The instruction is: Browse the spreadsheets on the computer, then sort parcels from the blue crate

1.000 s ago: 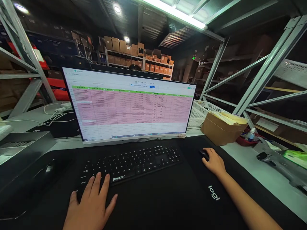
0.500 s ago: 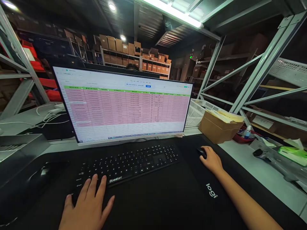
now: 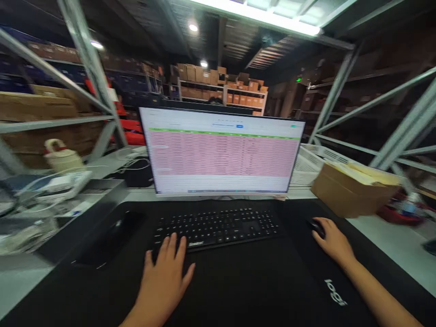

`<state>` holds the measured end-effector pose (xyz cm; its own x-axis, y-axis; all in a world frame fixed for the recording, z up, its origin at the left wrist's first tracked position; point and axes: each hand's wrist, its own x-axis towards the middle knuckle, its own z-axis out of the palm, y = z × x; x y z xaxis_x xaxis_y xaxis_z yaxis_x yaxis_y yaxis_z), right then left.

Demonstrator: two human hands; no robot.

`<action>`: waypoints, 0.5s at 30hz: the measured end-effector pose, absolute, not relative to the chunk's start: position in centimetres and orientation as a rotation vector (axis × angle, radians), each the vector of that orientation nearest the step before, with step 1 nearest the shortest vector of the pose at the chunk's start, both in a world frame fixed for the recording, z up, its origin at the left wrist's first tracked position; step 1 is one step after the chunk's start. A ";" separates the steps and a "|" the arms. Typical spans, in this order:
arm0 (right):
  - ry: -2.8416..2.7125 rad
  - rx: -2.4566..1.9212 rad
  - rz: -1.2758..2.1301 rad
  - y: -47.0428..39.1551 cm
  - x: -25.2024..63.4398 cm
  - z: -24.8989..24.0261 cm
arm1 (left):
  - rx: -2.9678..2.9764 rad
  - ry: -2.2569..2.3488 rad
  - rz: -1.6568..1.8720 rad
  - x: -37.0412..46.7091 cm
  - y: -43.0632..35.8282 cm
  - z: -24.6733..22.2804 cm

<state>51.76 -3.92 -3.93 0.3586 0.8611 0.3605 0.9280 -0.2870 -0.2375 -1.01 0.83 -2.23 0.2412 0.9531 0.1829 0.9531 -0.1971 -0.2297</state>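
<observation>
My left hand point(image 3: 164, 272) lies with fingers spread at the lower left corner of a black keyboard point(image 3: 218, 229), its fingertips on or just at the keys. Over a black mouse point(image 3: 316, 228) rests my right hand point(image 3: 332, 240), its fingers curved around it. Both stand on a large black desk mat point(image 3: 238, 281) with a "logi" mark at the right. Behind the keyboard, a monitor point(image 3: 225, 156) shows a spreadsheet with pink rows under a green header; its text is too blurred to read.
A cardboard box point(image 3: 354, 190) with yellow papers and white baskets point(image 3: 306, 165) stand right of the monitor. At the left are a grey tray point(image 3: 81, 218) with cables and a cream container point(image 3: 63, 156). Metal shelving with boxes surrounds the desk.
The view has turned to the left, so the desk items appear farther right and more of the left side shows. Both hands keep their places at the keyboard and mouse.
</observation>
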 end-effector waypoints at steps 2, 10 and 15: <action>-1.597 -2.153 -0.229 -3.6 53.1 -5.1 | -2.272 -1.830 0.041 -0.6 0.3 -1.1; -1.598 -1.951 -0.155 -1.8 55.8 -7.5 | -2.327 -1.897 -0.130 -0.8 0.0 -1.5; -1.584 -1.905 -0.127 -1.7 55.9 -7.8 | -2.349 -1.899 -0.164 -0.9 0.3 -2.1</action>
<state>55.91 -1.65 -7.81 0.2658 0.8460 0.4622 0.9089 -0.0600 -0.4128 -0.85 0.27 -2.10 0.2088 0.9653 0.1570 0.9779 -0.2078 -0.0228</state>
